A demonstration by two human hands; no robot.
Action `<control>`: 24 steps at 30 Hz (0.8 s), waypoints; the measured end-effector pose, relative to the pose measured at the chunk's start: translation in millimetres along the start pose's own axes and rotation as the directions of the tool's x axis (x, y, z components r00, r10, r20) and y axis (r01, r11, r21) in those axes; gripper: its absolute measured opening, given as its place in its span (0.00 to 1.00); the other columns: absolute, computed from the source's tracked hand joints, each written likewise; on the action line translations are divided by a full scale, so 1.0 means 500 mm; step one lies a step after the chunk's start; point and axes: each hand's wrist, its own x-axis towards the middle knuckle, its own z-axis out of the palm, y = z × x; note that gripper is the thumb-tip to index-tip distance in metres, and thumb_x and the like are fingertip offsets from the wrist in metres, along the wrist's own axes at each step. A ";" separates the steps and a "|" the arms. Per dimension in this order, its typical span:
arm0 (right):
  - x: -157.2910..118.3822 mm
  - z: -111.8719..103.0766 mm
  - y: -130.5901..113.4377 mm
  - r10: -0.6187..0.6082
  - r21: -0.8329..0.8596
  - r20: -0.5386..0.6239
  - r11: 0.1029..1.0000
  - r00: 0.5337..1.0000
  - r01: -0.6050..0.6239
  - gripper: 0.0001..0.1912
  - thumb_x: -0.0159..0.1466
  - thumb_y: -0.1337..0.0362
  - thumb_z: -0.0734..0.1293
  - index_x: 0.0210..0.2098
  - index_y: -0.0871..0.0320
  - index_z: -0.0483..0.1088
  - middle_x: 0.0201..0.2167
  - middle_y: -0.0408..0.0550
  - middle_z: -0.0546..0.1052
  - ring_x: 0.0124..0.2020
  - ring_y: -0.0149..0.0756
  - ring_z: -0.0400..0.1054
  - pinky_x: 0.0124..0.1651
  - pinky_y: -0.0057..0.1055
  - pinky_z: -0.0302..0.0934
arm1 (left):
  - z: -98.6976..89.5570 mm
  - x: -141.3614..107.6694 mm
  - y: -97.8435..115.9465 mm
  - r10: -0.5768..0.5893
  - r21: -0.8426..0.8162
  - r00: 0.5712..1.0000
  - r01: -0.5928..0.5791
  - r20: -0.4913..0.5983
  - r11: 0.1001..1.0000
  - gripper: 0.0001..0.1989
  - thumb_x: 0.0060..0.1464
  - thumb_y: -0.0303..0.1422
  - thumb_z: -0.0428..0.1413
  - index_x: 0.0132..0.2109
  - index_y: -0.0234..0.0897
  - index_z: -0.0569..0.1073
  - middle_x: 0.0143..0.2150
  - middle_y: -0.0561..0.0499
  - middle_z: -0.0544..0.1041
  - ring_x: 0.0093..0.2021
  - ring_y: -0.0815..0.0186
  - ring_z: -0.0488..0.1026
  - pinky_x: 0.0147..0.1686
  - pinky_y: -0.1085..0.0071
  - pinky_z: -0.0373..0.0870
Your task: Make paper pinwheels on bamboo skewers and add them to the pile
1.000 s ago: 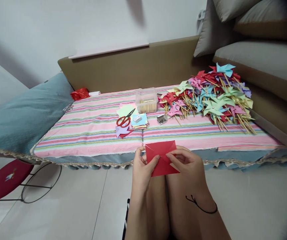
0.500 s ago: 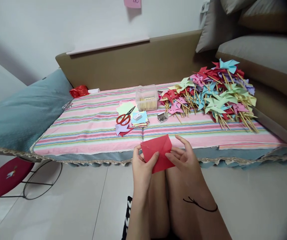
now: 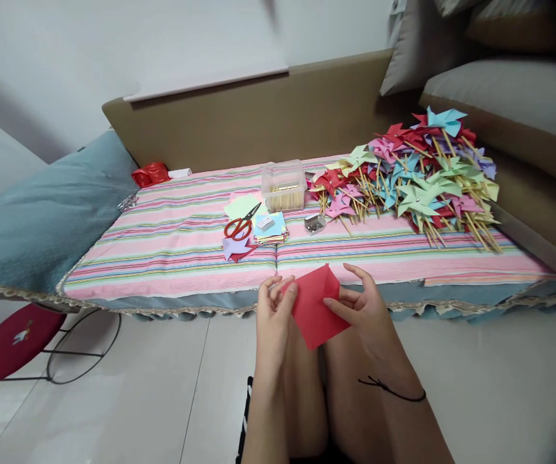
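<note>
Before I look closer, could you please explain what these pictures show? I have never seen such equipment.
No machine is working here. A camera worn on somebody's head looks forward and down. The bare left hand and right hand hold red paper between them. On the striped cloth ahead are red-handled scissors, a stack of coloured paper, a clear plastic box of thin sticks, and a small open box of metal pieces. Towards the right lies a pile of paper pinwheels.

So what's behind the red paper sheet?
Some fingers of the right hand pass behind the red paper sheet; the striped cover and the person's legs show past its edges. Those fingertips and anything else it covers can't be seen.
</note>
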 end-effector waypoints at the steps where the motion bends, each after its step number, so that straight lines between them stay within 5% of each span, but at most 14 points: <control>1: 0.002 -0.008 0.003 0.025 -0.018 0.047 1.000 0.999 -0.025 0.48 0.46 0.57 0.77 0.60 0.54 0.51 0.28 0.44 0.79 0.33 0.41 0.74 0.38 0.36 0.67 | -0.007 0.003 0.001 0.024 0.046 1.000 -0.024 -0.013 0.999 0.14 0.52 0.39 0.59 0.45 0.39 0.70 0.48 0.46 0.77 0.46 0.64 0.74 0.42 0.71 0.68; 7: 0.005 -0.031 0.020 0.129 -0.103 0.241 0.989 0.962 -0.107 0.47 0.49 0.59 0.75 0.62 0.51 0.49 0.24 0.40 0.77 0.31 0.40 0.75 0.36 0.35 0.67 | -0.031 0.004 0.006 0.001 0.248 0.985 -0.045 0.174 0.968 0.11 0.54 0.39 0.57 0.39 0.37 0.78 0.42 0.46 0.80 0.44 0.62 0.75 0.43 0.70 0.67; 13: 0.008 -0.032 0.032 0.121 -0.154 0.263 0.985 0.957 -0.082 0.45 0.48 0.60 0.75 0.60 0.52 0.51 0.24 0.39 0.77 0.30 0.41 0.75 0.34 0.35 0.67 | -0.022 -0.005 0.016 0.007 0.206 0.977 -0.051 0.213 0.977 0.11 0.55 0.38 0.56 0.40 0.37 0.78 0.43 0.47 0.80 0.46 0.62 0.74 0.47 0.70 0.66; 18: 0.004 -0.032 0.027 0.117 -0.131 0.237 0.988 0.964 -0.087 0.45 0.49 0.59 0.75 0.61 0.52 0.51 0.21 0.36 0.74 0.30 0.39 0.74 0.35 0.35 0.66 | -0.028 -0.009 0.020 -0.049 0.136 0.954 0.009 0.296 0.991 0.11 0.55 0.36 0.57 0.44 0.37 0.75 0.31 0.49 0.80 0.39 0.63 0.77 0.45 0.67 0.68; 24: 0.000 -0.033 0.018 0.129 -0.110 0.272 0.989 0.954 -0.102 0.46 0.49 0.61 0.75 0.61 0.52 0.49 0.22 0.37 0.75 0.27 0.36 0.73 0.34 0.32 0.65 | -0.034 -0.005 0.015 -0.040 0.218 0.953 -0.028 0.301 0.976 0.21 0.42 0.30 0.66 0.46 0.37 0.73 0.47 0.46 0.77 0.45 0.64 0.73 0.45 0.69 0.69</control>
